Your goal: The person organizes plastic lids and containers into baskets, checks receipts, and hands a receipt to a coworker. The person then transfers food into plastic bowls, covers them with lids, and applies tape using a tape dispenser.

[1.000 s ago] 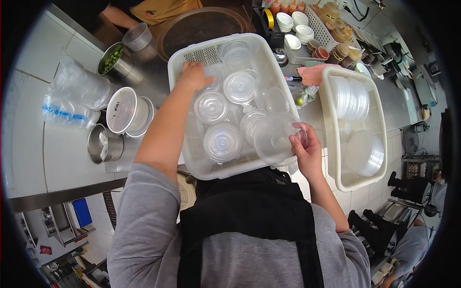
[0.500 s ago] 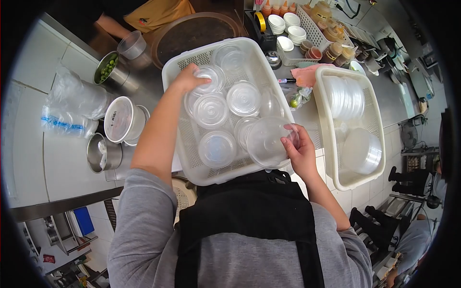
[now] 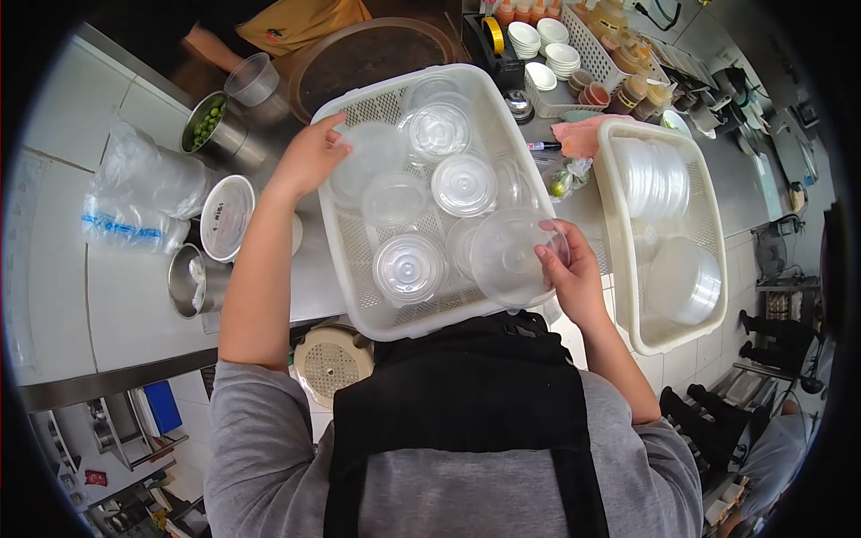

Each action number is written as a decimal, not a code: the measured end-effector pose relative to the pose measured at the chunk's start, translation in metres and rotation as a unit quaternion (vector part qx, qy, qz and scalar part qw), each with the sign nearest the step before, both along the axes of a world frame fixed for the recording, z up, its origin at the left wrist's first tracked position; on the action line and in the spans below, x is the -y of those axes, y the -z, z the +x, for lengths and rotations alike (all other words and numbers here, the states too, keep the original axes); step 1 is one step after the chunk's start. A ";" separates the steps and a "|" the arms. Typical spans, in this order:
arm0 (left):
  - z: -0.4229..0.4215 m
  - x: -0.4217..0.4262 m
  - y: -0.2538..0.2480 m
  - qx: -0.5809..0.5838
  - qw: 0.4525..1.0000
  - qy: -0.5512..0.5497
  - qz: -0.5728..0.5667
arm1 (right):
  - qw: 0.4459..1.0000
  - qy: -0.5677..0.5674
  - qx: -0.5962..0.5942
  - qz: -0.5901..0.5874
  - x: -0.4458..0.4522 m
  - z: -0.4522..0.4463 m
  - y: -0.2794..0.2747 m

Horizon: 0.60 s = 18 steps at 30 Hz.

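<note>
In front of me a white perforated basket [image 3: 353, 285] holds several clear round plastic lids, some with raised rings. My right hand [image 3: 574, 271] pinches a large translucent plastic lid [image 3: 513, 258] by its right edge, over the basket's near right side. At the far left rim, my left hand [image 3: 309, 154] has its thumb and fingers apart. Its thumb overlaps the edge of another hazy lid [image 3: 369, 169]; firm contact cannot be made out. Ringed lids lie at the far side [image 3: 439, 131], the middle [image 3: 465, 185] and the near left [image 3: 410, 269].
A second white basket [image 3: 624, 296] with stacked lids stands on the right. To the left are plastic bags [image 3: 148, 175], a white tub [image 3: 227, 218] and metal pots, one with green fruit [image 3: 208, 121]. Across the counter, a person's arm [image 3: 213, 47] is beside a round brown tray [image 3: 372, 58].
My left hand has drawn back leftward from a ringed lid. A hazy lid now shows where ringed lids were, and a ringed lid lies farther right. My right hand keeps its lid.
</note>
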<state>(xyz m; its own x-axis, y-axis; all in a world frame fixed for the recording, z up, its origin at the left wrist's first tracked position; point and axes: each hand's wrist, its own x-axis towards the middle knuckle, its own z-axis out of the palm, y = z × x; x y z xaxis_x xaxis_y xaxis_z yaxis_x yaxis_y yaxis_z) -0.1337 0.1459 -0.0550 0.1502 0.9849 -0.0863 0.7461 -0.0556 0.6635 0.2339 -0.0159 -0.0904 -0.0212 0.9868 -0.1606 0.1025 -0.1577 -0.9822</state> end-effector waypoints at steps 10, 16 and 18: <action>0.068 0.111 0.003 -0.072 0.821 0.192 0.533 | 0.989 -0.014 -0.143 -0.045 -0.007 -0.009 -0.005; 0.089 0.143 0.024 -0.025 0.827 0.215 0.519 | 0.962 -0.019 0.219 0.162 -0.021 -0.008 0.006; 0.097 0.150 0.026 -0.011 0.822 0.235 0.519 | 0.925 0.014 0.281 0.255 -0.024 -0.002 0.007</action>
